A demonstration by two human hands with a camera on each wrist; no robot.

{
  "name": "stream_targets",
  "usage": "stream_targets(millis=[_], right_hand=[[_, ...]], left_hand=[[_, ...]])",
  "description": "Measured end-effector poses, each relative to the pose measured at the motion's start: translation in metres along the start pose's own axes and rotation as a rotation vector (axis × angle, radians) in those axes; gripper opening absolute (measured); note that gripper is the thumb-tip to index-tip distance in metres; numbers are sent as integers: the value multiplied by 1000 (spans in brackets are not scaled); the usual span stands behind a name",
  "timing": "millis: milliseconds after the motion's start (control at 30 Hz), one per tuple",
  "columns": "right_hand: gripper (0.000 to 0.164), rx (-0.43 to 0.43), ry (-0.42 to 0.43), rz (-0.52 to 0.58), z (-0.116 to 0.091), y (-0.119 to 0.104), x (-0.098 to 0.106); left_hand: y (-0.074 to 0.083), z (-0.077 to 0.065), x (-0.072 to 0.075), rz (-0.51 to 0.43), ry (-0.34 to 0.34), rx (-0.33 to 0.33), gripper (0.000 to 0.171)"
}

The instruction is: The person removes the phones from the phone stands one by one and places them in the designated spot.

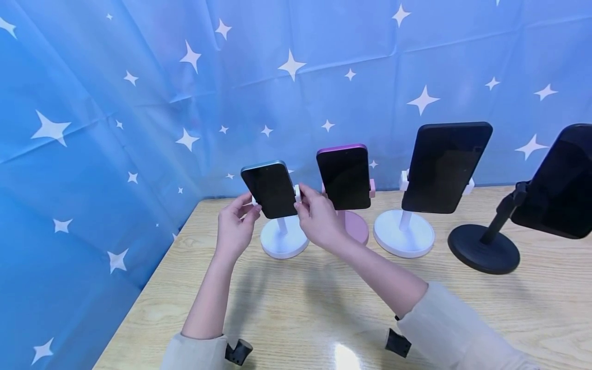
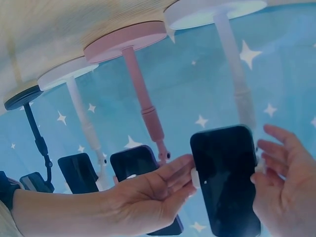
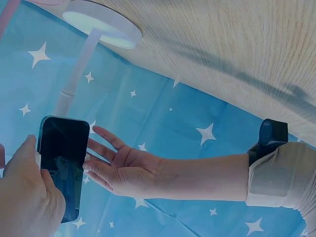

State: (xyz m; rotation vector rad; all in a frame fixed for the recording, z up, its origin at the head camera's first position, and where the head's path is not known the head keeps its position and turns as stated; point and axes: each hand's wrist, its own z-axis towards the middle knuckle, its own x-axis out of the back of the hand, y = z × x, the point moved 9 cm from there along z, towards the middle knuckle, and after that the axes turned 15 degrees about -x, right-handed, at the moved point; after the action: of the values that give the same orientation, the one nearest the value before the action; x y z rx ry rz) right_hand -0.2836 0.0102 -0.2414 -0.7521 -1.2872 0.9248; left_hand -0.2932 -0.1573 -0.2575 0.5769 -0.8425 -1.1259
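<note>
A smartphone with a light blue edge point(image 1: 270, 189) sits tilted in the clamp of a white phone stand point(image 1: 283, 249), its dark screen facing me. My left hand point(image 1: 235, 226) is at the phone's left side, with the thumb and fingertips pinching the white clamp arm there. On the other side, my right hand point(image 1: 319, 213) pinches the right clamp arm point(image 1: 297, 193) between thumb and fingers. Seen upside down in the left wrist view, both hands flank the phone point(image 2: 224, 177). In the right wrist view, some left fingers point(image 3: 109, 138) spread away from the phone's edge.
To the right stand a pink stand point(image 1: 356, 226) with a purple-edged phone point(image 1: 344, 177), a second white stand point(image 1: 404, 241) with a larger phone point(image 1: 444, 167), and a black stand point(image 1: 483, 249) with a dark device point(image 1: 559, 182). A blue star-patterned curtain point(image 1: 259, 97) hangs behind the wooden table point(image 1: 287, 308).
</note>
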Motion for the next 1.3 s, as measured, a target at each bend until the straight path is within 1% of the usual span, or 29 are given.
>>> stream_targets(millis=[133,200,367,567,700,800,1033,1167,1300], right_hand=[[42,41,34,-10,-1,-3,1],[41,44,42,-12,-1,-4,1],[43,2,38,-3,3,0,-1],[43,-35,36,3,6,5,-2],[41,-33,49,-1,5,5,-1],[38,1,64,-12,3,3,1],[28,139,52,-86,-1,-2,1],[22,192,16,-121,-4,-4,2],[18,240,-31,-139,-8,-5,2]], left_hand=[[-1,-1,0,-12,1,2,36],[-2,0,0,-15,2,-2,36],[-2,0,-1,-33,3,-25,36],[0,0,-3,-79,-3,-61,36],[1,-1,-4,-122,-1,-70,37],[0,-2,-4,-149,-4,-75,37],[-3,-5,-2,-159,-14,-75,39],[-4,-7,-1,-163,-19,-74,40],[-2,-10,0,-173,-23,-101,40]])
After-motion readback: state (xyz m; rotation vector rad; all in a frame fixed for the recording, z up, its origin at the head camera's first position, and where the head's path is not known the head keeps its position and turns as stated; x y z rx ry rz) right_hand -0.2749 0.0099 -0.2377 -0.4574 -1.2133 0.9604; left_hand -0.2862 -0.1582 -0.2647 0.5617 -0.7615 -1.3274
